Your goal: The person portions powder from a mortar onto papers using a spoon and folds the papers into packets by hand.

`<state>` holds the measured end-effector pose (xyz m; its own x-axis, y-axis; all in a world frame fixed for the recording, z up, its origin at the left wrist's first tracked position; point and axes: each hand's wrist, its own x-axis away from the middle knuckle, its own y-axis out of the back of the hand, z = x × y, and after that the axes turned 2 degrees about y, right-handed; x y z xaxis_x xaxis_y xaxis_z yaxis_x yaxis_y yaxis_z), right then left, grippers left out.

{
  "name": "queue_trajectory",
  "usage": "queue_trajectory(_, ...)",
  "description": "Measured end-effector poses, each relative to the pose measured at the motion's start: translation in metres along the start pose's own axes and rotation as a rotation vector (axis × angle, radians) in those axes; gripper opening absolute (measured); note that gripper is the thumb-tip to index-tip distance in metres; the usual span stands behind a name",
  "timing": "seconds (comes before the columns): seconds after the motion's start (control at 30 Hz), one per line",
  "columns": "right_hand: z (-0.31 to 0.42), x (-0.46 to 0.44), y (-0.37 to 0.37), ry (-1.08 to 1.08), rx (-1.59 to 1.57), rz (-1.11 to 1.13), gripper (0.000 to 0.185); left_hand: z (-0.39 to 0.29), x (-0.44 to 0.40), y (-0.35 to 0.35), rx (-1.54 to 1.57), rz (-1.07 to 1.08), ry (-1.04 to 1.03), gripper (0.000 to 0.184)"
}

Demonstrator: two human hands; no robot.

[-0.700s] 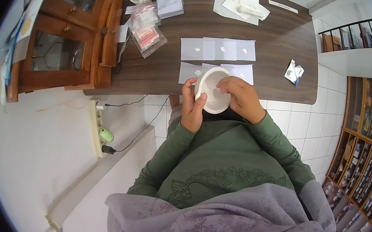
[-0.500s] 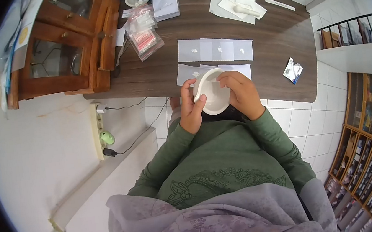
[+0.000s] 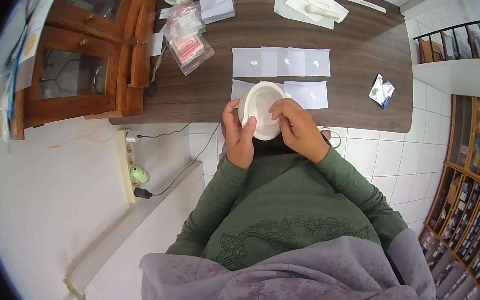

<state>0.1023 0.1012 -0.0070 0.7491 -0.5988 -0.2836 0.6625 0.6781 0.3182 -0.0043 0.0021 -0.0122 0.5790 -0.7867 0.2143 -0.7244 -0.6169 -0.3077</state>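
White bowl [image 3: 262,103] held between two hands at the near edge of the brown table [image 3: 370,46], in front of the person's body. The left hand [image 3: 240,139] bears on the bowl's left side, its thumb laid over the near-left rim and its fingers curled round the outer wall, so that the wall is clasped between them. The right hand [image 3: 302,131] lies on the opposite side, its bent fingers drawn close together and reaching over the right rim into the mouth; whether they pinch anything, or touch the inner wall, cannot be told. The bowl's hollow thus lies to the left of the right fingertips and to the right of the left thumb, both hands being about equally near. In this view the mouth appears as an oval, its long axis running away from the body, with the outer wall exposed on the left, which suggests a tilt toward the right. Beyond the bowl, white paper sheets [image 3: 309,102] lie in two rows, the nearer partly hidden by it; small heaps of white powder [image 3: 254,63] rest on several sheets.
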Motion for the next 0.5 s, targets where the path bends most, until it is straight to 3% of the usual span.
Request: queue_trajectory(0.5, -0.0087, 0.0026, -0.0031, -0.210, -0.234, 0.050, 0.015, 0.0027, -0.0009, 0.0020, -0.005, -0.013, 0.015, 0.042)
